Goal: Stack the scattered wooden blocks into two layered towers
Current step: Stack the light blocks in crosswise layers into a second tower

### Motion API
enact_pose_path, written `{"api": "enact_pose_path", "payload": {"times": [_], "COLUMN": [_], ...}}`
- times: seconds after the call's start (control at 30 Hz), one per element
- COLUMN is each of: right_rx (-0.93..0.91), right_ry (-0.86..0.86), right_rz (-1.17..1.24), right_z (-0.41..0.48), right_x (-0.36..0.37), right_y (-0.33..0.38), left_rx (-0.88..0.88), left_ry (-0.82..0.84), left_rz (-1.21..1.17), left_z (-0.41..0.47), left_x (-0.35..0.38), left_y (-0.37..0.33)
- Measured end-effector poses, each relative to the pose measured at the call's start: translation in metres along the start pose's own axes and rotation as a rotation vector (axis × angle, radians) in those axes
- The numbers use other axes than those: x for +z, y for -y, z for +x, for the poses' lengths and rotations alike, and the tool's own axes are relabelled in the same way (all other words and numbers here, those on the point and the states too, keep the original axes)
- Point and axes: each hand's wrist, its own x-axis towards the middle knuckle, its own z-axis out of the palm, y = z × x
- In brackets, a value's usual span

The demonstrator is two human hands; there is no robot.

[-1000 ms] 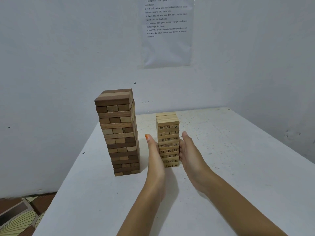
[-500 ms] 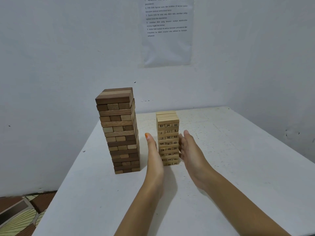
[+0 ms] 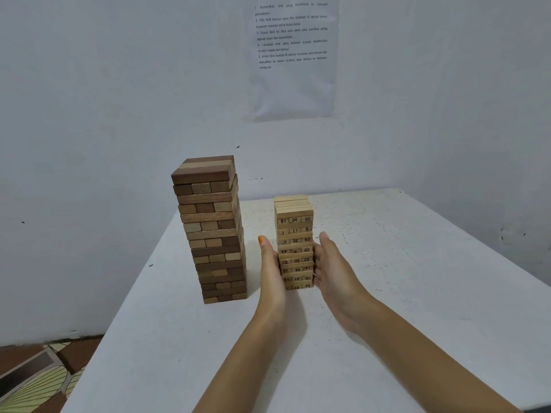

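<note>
Both hands are flat and straight-fingered, not curled round anything: the left hand (image 3: 269, 272) is pressed palm-in against the left side of the small pale tower (image 3: 294, 242), and the right hand (image 3: 334, 272) is doing the same on its right side, so the stack is sandwiched between two open palms. They cover roughly the lower half of it, with the fingertips pointing away toward the far wall (image 3: 119, 99). That tower is made of light wood blocks with numbers printed on the ends, and it stands upright around the middle of the white table (image 3: 417, 293), a bit toward the far edge. The top couple of layers look slightly offset from the rest. Just to its left, apart from it and not touched by either hand, is the big brown tower (image 3: 211, 231), a mix of dark and light blocks, clearly taller and wider, also standing straight. There's a printed sheet (image 3: 293, 55) stuck on the wall behind, text too small to read properly. Some patterned floor (image 3: 35, 380) shows at the near left corner.
</note>
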Motion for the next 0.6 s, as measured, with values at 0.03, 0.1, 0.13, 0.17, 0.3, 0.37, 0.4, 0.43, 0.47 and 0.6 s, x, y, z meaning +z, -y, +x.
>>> {"api": "enact_pose_path", "payload": {"times": [0.03, 0.1, 0.13, 0.17, 0.3, 0.37, 0.4, 0.43, 0.47, 0.6], "right_rx": [0.007, 0.018, 0.021, 0.023, 0.028, 0.029, 0.027, 0.025, 0.022, 0.023], "right_ry": [0.002, 0.005, 0.006, 0.006, 0.009, 0.009, 0.009, 0.010, 0.012, 0.011], "right_rz": [0.001, 0.010, 0.016, 0.018, 0.010, 0.011, 0.012, 0.013, 0.014, 0.013], "right_z": [-0.0002, -0.0005, -0.0010, -0.0010, -0.0015, -0.0017, -0.0016, -0.0013, -0.0009, 0.0001], "right_x": [0.0009, 0.0019, 0.0026, 0.0028, 0.0041, 0.0045, 0.0043, 0.0039, 0.0035, 0.0028], "right_y": [-0.0004, -0.0005, 0.0001, 0.0001, 0.0008, 0.0014, 0.0019, 0.0020, 0.0018, 0.0006], "left_rx": [-0.001, 0.006, 0.004, -0.004, -0.021, -0.015, -0.011, -0.012, -0.010, 0.000], "left_ry": [-0.001, -0.015, -0.024, -0.026, -0.029, -0.037, -0.041, -0.046, -0.050, -0.036], "left_rz": [0.006, 0.015, 0.013, 0.009, 0.011, 0.027, 0.037, 0.036, 0.031, 0.017], "left_z": [0.0009, 0.0024, 0.0024, 0.0025, 0.0012, 0.0027, 0.0031, 0.0035, 0.0024, 0.0029], "left_x": [0.0007, 0.0016, 0.0024, 0.0030, 0.0047, 0.0033, 0.0034, 0.0036, 0.0044, 0.0061], "left_y": [0.0016, 0.0039, 0.0038, 0.0036, 0.0039, 0.0052, 0.0053, 0.0053, 0.0043, 0.0061]}}
